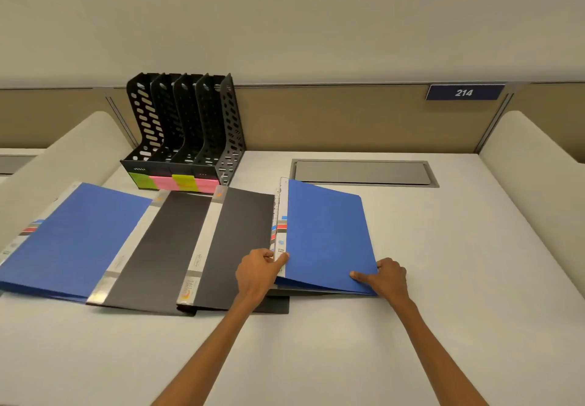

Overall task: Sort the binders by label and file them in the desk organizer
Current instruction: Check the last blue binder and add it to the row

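Observation:
Several binders lie in an overlapping row on the white desk (316, 348). A blue binder (76, 234) is at the far left, two black binders (158, 247) (240, 241) sit in the middle, and another blue binder (326, 234) is at the right. My left hand (259, 269) pinches the right blue binder's spine near its lower end. My right hand (387, 274) grips its lower right corner, with the cover lifted slightly. A black desk organizer (186, 127) stands at the back left, empty, with green, pink, yellow and pink labels (177, 182) on its front.
A grey metal cable hatch (364, 173) is set into the desk behind the right blue binder. Cream partition walls (531, 152) rise on both sides. A tan back panel carries a blue sign reading 214 (463, 92).

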{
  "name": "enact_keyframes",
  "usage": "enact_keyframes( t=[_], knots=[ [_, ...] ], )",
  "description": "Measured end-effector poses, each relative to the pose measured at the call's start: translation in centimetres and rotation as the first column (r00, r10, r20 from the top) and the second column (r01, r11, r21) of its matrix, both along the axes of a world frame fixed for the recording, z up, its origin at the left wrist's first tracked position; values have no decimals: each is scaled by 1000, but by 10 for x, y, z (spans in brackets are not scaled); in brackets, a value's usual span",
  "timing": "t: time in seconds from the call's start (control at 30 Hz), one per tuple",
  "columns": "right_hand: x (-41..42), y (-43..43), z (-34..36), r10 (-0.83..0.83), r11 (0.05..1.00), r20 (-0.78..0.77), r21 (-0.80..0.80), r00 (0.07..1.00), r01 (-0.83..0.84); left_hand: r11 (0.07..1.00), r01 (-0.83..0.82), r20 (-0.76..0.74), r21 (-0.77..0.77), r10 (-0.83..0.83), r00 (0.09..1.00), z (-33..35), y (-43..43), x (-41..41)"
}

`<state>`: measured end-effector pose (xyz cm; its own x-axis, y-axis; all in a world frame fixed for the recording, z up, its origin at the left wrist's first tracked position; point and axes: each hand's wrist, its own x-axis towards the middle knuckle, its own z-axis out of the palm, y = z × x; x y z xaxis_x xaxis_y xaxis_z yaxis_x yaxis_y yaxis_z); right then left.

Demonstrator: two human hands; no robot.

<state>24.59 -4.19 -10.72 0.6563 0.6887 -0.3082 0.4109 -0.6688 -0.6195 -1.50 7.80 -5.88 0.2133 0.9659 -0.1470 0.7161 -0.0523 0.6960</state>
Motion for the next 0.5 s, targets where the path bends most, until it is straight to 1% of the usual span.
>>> enact_keyframes(
  t=[0.07, 0.17, 0.37, 0.5],
  knots=[
    [-1, 1, 3, 2, 1000, 4, -21, 1000, -1, 1000, 12, -36, 25, -11, 999, 2, 2, -1],
    [-3, 3, 4, 19, 998, 24, -60, 1000, -17, 999, 34, -67, 14, -33, 997, 4, 7, -3],
    [-25, 7, 11, 20, 1000, 56, -17, 998, -19, 998, 31, -74, 55, -27, 997, 5, 7, -1],
    [-42, 17, 15, 62, 996, 161, 53, 985, -72, 997, 21, -37, 76, -18, 999, 4, 4, -7]
  ],
)
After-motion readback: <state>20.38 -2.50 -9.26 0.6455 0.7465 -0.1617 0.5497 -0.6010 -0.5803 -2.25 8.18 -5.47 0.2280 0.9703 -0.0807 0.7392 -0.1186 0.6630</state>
